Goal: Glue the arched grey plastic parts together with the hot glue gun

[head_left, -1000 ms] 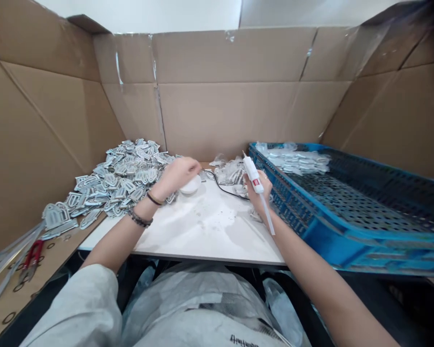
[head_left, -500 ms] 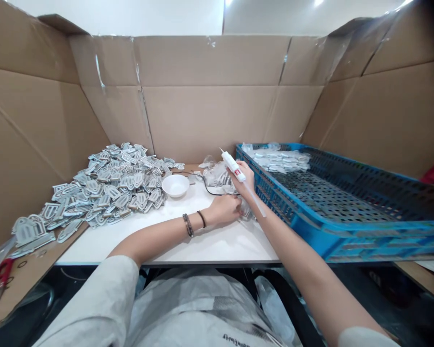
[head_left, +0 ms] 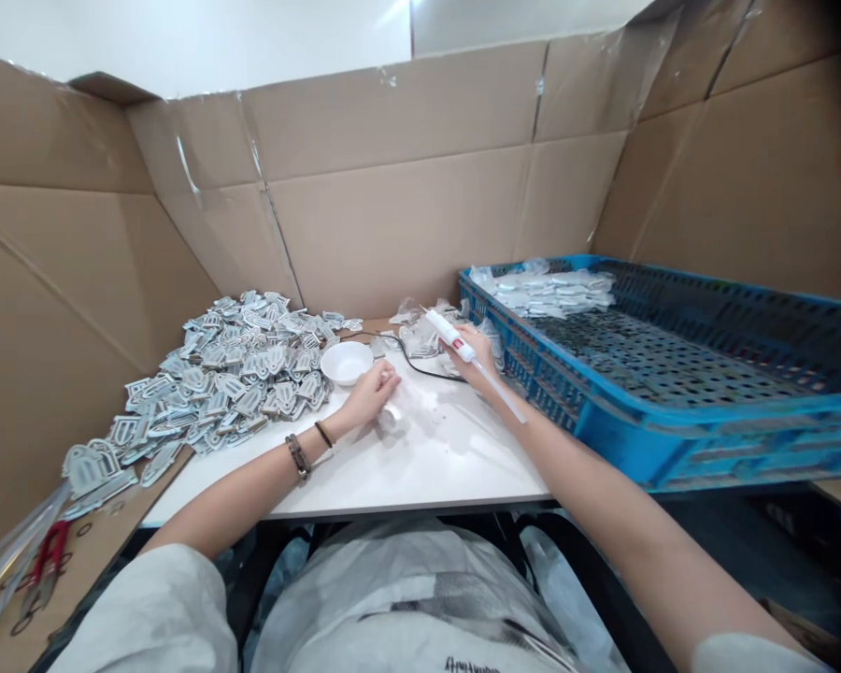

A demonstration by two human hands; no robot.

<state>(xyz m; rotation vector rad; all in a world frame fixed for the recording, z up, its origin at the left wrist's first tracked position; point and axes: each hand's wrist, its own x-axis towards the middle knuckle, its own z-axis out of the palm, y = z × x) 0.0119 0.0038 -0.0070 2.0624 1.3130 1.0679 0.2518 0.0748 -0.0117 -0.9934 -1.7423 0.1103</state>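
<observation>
Partly legible "infinity" on shirt [head_left: 399, 584]

One head-worn view looks forward and down across the table [head_left: 406, 477] — the wearer's shirt [head_left: 364, 598] close below at six o'clock, left grip [head_left: 370, 394] and right grip [head_left: 479, 353] farther out, near mid-frame. It faces the cardboard [head_left: 392, 224] at twelve, slightly tilted — the top edge climbs towards one. The crate [head_left: 623, 444] lies at three.

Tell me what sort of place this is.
Probably a hand-assembly workstation: a glue gun in the right hand, a heap of small flat pieces, and a blue crate holding white packets.
</observation>
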